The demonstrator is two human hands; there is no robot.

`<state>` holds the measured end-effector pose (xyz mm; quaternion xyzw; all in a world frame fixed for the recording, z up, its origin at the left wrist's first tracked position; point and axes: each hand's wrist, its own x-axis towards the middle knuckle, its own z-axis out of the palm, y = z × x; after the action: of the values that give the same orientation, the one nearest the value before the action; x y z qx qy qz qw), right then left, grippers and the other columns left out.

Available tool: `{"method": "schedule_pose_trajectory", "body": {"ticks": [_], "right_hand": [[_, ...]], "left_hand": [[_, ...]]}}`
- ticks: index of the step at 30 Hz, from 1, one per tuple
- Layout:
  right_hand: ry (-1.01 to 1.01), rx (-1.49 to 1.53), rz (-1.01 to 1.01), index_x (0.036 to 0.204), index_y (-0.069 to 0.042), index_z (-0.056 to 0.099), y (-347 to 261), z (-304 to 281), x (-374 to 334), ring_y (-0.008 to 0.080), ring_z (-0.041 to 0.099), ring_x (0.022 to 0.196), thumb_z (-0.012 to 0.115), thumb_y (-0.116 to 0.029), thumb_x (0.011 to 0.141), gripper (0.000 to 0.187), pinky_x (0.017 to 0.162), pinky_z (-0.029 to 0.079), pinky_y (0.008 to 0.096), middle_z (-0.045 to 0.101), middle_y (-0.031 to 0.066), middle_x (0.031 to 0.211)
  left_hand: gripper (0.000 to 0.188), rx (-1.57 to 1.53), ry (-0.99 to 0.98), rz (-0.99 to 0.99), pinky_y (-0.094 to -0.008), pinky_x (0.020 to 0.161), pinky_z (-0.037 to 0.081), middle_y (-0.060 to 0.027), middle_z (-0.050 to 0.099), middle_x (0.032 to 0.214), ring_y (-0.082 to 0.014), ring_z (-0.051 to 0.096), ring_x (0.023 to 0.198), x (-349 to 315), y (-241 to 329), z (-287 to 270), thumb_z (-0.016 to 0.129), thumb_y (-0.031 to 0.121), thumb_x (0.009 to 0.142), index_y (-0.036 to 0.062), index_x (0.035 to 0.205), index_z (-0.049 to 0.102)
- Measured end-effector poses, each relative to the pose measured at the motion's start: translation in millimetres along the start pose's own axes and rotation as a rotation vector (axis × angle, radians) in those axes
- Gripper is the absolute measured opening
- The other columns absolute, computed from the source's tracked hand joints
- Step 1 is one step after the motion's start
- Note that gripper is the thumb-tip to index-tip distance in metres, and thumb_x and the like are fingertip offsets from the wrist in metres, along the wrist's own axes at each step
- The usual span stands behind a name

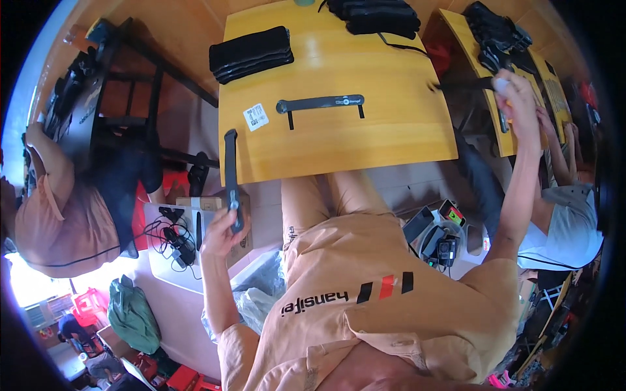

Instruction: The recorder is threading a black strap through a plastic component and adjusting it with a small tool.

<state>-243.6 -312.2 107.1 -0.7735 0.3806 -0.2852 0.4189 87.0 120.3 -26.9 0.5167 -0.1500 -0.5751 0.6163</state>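
Note:
My left hand (225,233), beside the table's near left edge, is closed around one end of a black strap (231,159). The strap's far end reaches up over the table corner. Raised beyond the right edge of the table, my right hand (520,98) grips a dark, narrow strap-like piece (466,85) that points left and is blurred. A whitish patch shows at its fingers. Across the middle of the wooden table (391,130) lies another black strap (313,104) with a rounded left end and two short dark strips below it. Left of it lies a white printed label (255,116).
A folded black stack (251,55) and a black pile (381,19) occupy the table's far side. Below left stands a clear bin (163,251) with cables; below right, a container with devices (443,244). Co-workers sit left (72,215) and right (561,221).

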Motion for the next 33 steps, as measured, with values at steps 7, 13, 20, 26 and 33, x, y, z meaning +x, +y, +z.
{"method": "schedule_pose_trajectory", "body": {"ticks": [7,13,20,26,33], "right_hand": [[0.091,-0.735,-0.489,0.083,0.0,0.06,-24.7,54.8,-11.4,0.0204,0.048,0.054,0.058,-0.009,0.077,0.012,0.052,0.038,0.0279,0.05,0.0103,0.064],[0.087,-0.37,-0.381,0.094,0.0,0.063,-4.6,57.2,-15.4,0.0125,0.047,0.061,0.058,0.002,0.075,0.02,0.057,0.036,0.0223,0.052,0.0056,0.069],[-0.22,0.341,-0.021,0.092,0.0,0.065,-7.2,65.9,-34.7,0.0001,0.031,0.046,0.054,-0.002,0.074,0.022,0.038,0.018,0.0147,0.049,-0.0003,0.079],[-0.413,0.315,-0.15,0.092,0.0,0.065,-29.9,79.3,-45.1,0.0049,0.044,0.059,0.053,0.0,0.071,0.024,0.049,0.031,0.0154,0.056,0.0035,0.077],[-0.494,0.555,0.014,0.099,0.001,0.062,-38.7,131.7,-49.1,0.0026,0.047,0.063,0.061,-0.002,0.072,0.027,0.054,0.034,0.0153,0.062,0.0035,0.082]], "left_hand": [[0.041,-0.023,0.141,-0.007,-0.0185,0.035,0.026,-0.001,0.044,0.052,-0.0078,0.037,0.039,88.5,-33.9,6.6,0.05,0.046,0.084,0.008,0.068,0.049],[0.067,-0.168,0.317,-0.309,-0.0162,0.035,0.035,-0.0085,0.06,0.061,-0.0091,0.049,0.041,92.7,-44.1,17.7,0.037,0.063,0.081,0.0004,0.084,0.061],[0.069,-0.05,0.298,-0.469,-0.0162,0.038,0.036,-0.0102,0.062,0.063,-0.009,0.05,0.042,66.8,-49.7,19.5,0.033,0.062,0.083,-0.0014,0.086,0.062],[0.035,0.443,0.429,0.101,-0.016,0.045,0.039,-0.0063,0.061,0.061,-0.0077,0.053,0.049,54.2,-15.2,52.8,0.047,0.032,0.089,0.0,0.09,0.062],[0.034,0.62,0.092,0.762,-0.0207,0.068,0.044,-0.0043,0.06,0.089,-0.0087,0.055,0.084,100.1,34.6,171.2,0.065,0.015,0.077,-0.0006,0.106,0.056]]}}
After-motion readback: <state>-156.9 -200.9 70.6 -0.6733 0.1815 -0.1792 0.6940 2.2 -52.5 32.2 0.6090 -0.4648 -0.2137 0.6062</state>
